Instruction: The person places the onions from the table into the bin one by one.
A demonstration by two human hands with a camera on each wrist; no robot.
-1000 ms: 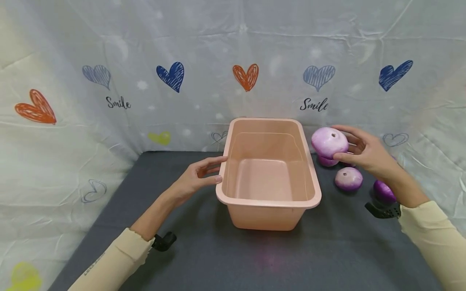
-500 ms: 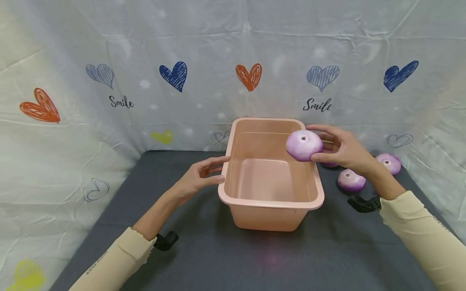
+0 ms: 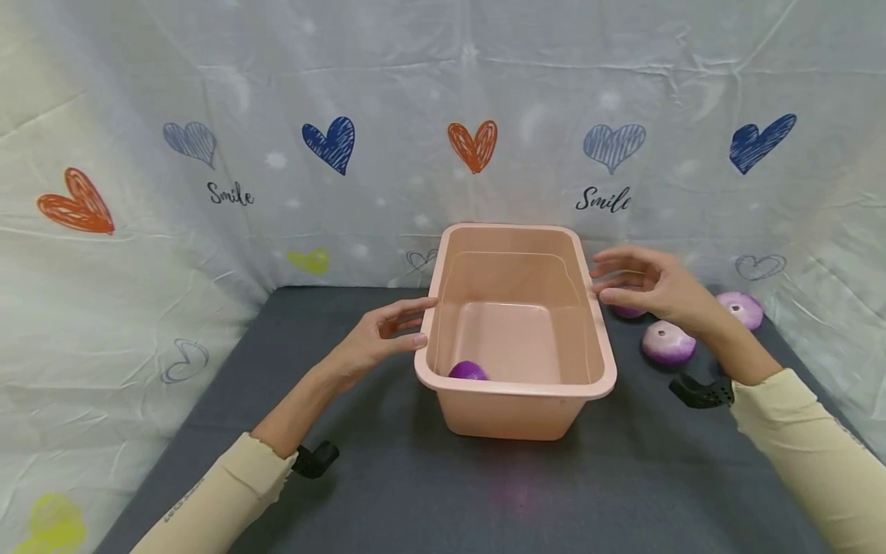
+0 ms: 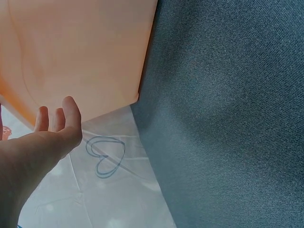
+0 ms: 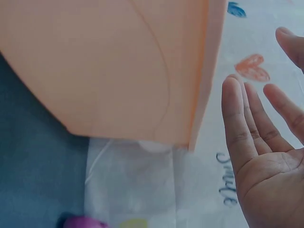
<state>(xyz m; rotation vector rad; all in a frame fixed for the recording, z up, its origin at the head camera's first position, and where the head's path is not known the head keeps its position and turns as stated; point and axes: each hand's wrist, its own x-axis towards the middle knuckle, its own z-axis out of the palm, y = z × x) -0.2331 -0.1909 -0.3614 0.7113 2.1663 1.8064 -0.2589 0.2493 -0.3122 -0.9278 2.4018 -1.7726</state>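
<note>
A peach plastic basin (image 3: 515, 389) stands on the dark cloth. Inside it, at the near left corner, the top of a purple onion (image 3: 468, 372) shows above the front rim; the rest is hidden. My left hand (image 3: 382, 332) rests its fingertips and thumb at the basin's left rim, fingers loosely extended. Beyond the right rim hovers my right hand (image 3: 654, 286), fingers spread and holding nothing. In the right wrist view its palm (image 5: 273, 185) is bare beside the basin's wall. Close under this hand lies another onion (image 3: 628, 313), partly covered.
Two more onions lie at the right, a pale-topped onion (image 3: 668, 343) and one farther back (image 3: 741, 310) by the right forearm. A white curtain (image 3: 388, 200) printed with hearts hangs right behind the basin. Dark cloth (image 3: 443, 500) covers the table in front.
My right hand carried an onion leftward to over the basin's right rim and let it go; the onion is now inside. The hand has drawn back slightly right. My left hand stays at the rim.
</note>
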